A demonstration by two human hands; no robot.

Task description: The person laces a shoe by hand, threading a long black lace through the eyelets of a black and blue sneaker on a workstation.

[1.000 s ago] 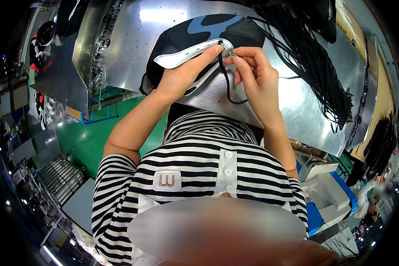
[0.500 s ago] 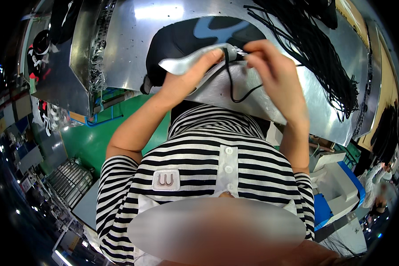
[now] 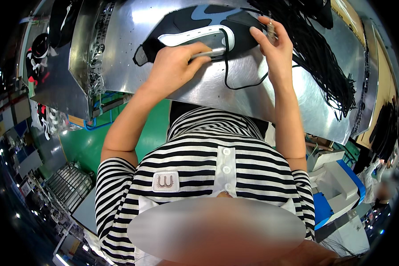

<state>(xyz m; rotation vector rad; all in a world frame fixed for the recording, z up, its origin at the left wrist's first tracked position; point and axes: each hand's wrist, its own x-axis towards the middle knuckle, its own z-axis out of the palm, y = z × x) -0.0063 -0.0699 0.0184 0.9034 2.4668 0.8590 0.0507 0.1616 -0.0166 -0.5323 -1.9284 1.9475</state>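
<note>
Head view: on a bare-metal table (image 3: 199, 91), as I follow from my remote station, a black-and-blue shoe upper (image 3: 184, 22) lies on its side just beyond the worker's two hands. At the near edge of the upper, the left hand (image 3: 175, 64) pinches a silver-grey edge (image 3: 217, 52) between thumb and fingers. At the upper's right end, the right hand (image 3: 278, 55) is raised, thumb and forefinger curled toward each other around a small shiny piece (image 3: 271, 27); I cannot tell whether they press on it. One black lace (image 3: 226, 66) hangs at the right end of the upper's white eyelet strip (image 3: 188, 36), loops down in front of the upper and runs to the right wrist. By my reading, the work is near its start: the lace appears to be set at that end only, while the slots farther left on the strip show no lace, so most of the row seems left to do. The lace's far end I cannot make out. To the right of the upper lies a thick bundle of black laces (image 3: 314, 62).
</note>
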